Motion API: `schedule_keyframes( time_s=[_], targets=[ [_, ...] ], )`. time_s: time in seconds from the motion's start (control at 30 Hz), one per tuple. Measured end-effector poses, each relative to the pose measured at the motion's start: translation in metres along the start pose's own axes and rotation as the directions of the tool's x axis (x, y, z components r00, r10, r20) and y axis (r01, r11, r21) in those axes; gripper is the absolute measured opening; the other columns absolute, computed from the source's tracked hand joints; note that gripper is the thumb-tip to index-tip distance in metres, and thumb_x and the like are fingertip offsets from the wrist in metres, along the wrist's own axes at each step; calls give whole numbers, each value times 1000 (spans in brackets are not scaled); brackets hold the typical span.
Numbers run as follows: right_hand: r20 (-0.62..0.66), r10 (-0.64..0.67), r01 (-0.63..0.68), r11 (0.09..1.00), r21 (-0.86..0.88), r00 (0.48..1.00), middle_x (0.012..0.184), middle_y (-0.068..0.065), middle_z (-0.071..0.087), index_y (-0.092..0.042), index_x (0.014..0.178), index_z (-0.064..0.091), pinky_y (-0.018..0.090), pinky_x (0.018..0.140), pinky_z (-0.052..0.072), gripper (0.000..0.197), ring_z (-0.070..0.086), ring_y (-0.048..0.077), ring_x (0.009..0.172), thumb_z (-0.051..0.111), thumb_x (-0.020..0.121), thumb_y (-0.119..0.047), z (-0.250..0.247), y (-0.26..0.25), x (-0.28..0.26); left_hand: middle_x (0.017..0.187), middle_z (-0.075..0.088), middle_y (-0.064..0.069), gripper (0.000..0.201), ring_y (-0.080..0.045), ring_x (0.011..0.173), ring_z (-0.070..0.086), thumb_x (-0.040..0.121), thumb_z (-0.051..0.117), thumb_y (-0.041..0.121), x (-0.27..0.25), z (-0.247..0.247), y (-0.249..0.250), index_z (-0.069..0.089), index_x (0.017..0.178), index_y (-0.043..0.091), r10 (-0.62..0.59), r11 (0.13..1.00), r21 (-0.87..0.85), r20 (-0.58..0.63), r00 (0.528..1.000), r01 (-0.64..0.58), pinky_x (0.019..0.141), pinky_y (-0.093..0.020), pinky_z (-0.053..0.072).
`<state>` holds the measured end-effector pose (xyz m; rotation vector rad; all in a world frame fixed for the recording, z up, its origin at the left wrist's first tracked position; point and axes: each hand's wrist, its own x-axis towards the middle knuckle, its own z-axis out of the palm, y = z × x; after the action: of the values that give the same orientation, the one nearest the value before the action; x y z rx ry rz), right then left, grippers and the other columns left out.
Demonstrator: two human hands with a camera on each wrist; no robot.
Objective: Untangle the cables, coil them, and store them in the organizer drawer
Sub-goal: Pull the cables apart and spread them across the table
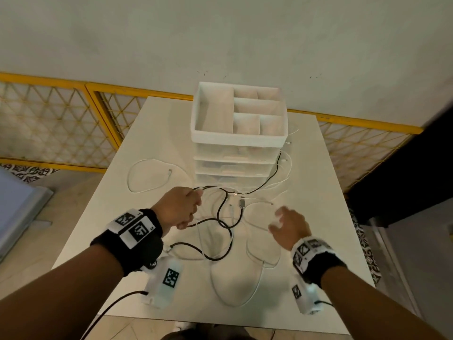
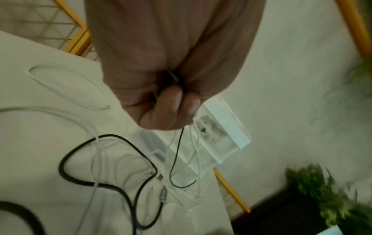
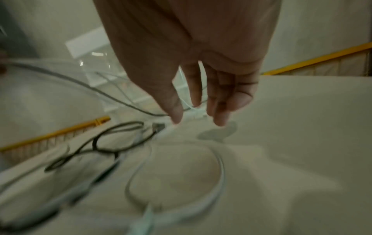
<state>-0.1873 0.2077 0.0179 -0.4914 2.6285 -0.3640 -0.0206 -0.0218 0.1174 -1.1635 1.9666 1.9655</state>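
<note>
Many cables [image 1: 228, 217], black and white, lie knotted on the desk [image 1: 318, 192] near the organizer [image 1: 239, 133]. Untangling is just starting. The left hand [image 1: 180, 208] pinches a few strands; the right hand [image 1: 289, 224] hovers, fingers spread. Next, pull one cable free. Blur hides which strand.

Tangled black and white cables [image 1: 228, 224] sprawl before the closed-drawer organizer [image 1: 239, 133].

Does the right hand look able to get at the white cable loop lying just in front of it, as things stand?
Probably yes. The right hand is open, holds nothing and hovers right by the white loop on the table. Nothing lies over the loop; the left hand grips other cables off to the side.
</note>
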Motion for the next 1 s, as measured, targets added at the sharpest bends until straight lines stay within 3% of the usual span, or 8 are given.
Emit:
schedule_keyframes(
  time_s=[0.07,0.17,0.3,0.4,0.5,0.57,0.73,1.0],
  targets=[
    [106,81,-68,991,-115,991,131,6,52,-23,126,55,34,98,45,41,56,30,120,61,89,-41,20,4,-10,59,38,0,35,-11,44,36,104,45,27,-1,-1,7,43,72,14,88,996,32,-9,996,-88,45,-24,33],
    [99,94,-76,982,-173,991,119,5,62,-23,106,67,30,86,48,21,63,30,109,58,90,-32,21,-5,-15,67,56,-3,29,-15,57,54,104,45,21,-2,-5,17,55,79,11,151,988,-36,14,988,-151,61,-31,44],
    [126,-94,65,974,218,988,77,3,72,-22,82,60,35,63,58,11,66,17,60,62,92,-27,-15,-30,-14,69,63,-5,26,-15,58,59,105,42,13,-6,-7,32,61,89,5,220,959,-186,25,975,-212,57,-29,52],
    [57,-268,157,709,687,962,65,7,70,-15,106,59,25,39,40,13,51,16,39,63,95,-11,-70,-70,-31,83,73,-14,29,-25,75,72,106,39,14,-11,4,41,55,85,6,296,940,-202,82,952,-275,75,-36,59],
    [-48,-338,184,383,905,940,74,13,70,-20,125,53,25,41,35,33,51,20,42,62,96,-8,-113,-109,-49,89,76,-17,25,-34,98,73,107,38,16,-14,26,43,50,87,6,407,912,-133,150,901,-389,87,-45,50],
    [-115,-351,203,227,952,929,76,14,65,-9,122,57,26,43,37,24,53,21,46,56,98,-4,-130,-125,-53,72,71,-9,23,-36,90,71,107,39,18,-11,38,43,49,88,8,461,887,-117,180,869,-446,81,-38,44],
    [-345,-151,355,37,934,926,74,14,61,-4,92,61,22,45,38,19,56,19,47,46,95,8,-168,-125,-45,56,47,1,30,-23,64,65,107,38,16,-2,32,40,48,79,9,504,863,-51,156,850,-502,61,-15,44],
    [-385,209,417,-139,898,899,75,8,62,-8,99,57,24,53,41,24,57,18,50,42,92,8,-186,-76,7,62,48,-1,29,-15,60,53,106,38,12,-1,-3,11,49,80,7,392,916,37,126,911,-399,64,-22,45]
  ],
)
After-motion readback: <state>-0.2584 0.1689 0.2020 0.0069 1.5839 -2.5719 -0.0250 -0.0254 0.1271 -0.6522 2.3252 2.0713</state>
